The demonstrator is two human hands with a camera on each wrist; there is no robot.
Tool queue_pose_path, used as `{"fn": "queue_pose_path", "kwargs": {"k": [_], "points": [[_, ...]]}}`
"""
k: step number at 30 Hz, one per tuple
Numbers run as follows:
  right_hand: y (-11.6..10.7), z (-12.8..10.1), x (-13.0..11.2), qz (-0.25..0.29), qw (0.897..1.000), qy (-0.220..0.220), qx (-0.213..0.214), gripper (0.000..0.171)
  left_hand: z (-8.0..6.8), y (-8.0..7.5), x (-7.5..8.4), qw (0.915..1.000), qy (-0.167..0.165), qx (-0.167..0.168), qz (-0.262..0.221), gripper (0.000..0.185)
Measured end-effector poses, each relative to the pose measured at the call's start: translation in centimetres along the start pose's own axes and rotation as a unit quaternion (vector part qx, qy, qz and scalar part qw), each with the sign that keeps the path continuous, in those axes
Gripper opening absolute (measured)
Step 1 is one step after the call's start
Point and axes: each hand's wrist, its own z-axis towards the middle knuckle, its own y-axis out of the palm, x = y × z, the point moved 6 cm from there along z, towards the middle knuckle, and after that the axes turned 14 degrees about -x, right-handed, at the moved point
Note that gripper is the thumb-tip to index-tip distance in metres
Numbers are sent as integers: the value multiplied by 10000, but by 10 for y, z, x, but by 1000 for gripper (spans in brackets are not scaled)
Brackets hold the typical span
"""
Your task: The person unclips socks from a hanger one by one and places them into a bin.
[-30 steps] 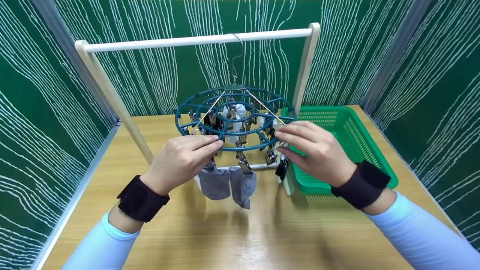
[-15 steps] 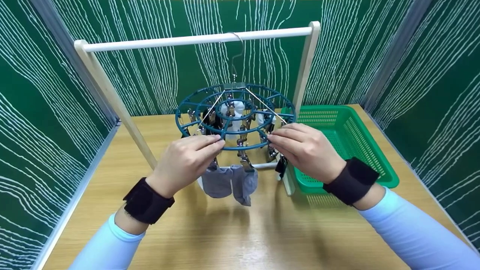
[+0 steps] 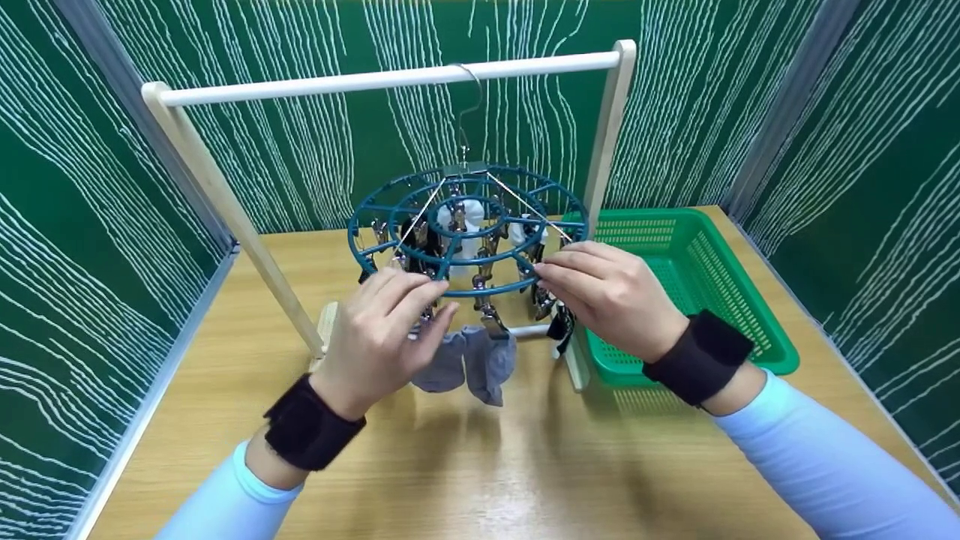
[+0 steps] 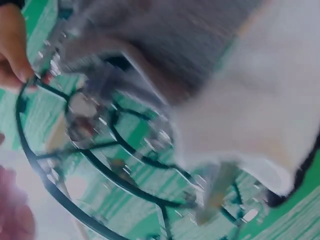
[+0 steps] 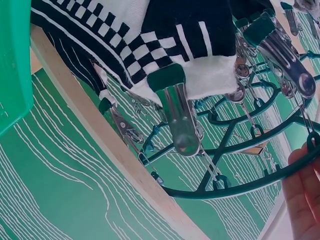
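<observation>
Both hands pinch hanger [image 3: 469,232] rim: left hand [image 3: 379,330] front-left, right hand [image 3: 611,296] front-right; grey socks [image 3: 469,364] clipped below.

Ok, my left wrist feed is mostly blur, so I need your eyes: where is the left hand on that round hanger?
Observer: In the head view the left hand has its fingers on the near rim of the teal clip hanger, just above two grey socks. I cannot tell if it pinches anything.
Operator: And the other hand?
Observer: The right hand pinches the same rim on the hanger's right side.
Operator: Anything clipped over there?
Observer: The right wrist view shows a black-and-white checked sock gripped by a metal clip.
</observation>
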Motion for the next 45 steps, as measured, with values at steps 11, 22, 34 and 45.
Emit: {"fn": "queue_pose_path", "kwargs": {"k": [11, 22, 34, 45], "points": [[-1, 0, 1, -53, 10000, -9, 78, 24, 0, 41, 15, 9796, -1180, -1454, -735, 32], [0, -1, 1, -47, 10000, 17, 25, 25, -1, 67, 2, 9232, -2140, -2631, -1806, 39], [1, -3, 4, 39, 9999, 118, 79, 23, 2, 79, -3, 8959, -2174, -2844, -2632, 41], [3, -7, 5, 191, 9994, 188, 197, 24, 5, 78, -2, 9144, -1828, -2071, -2959, 26]]}}
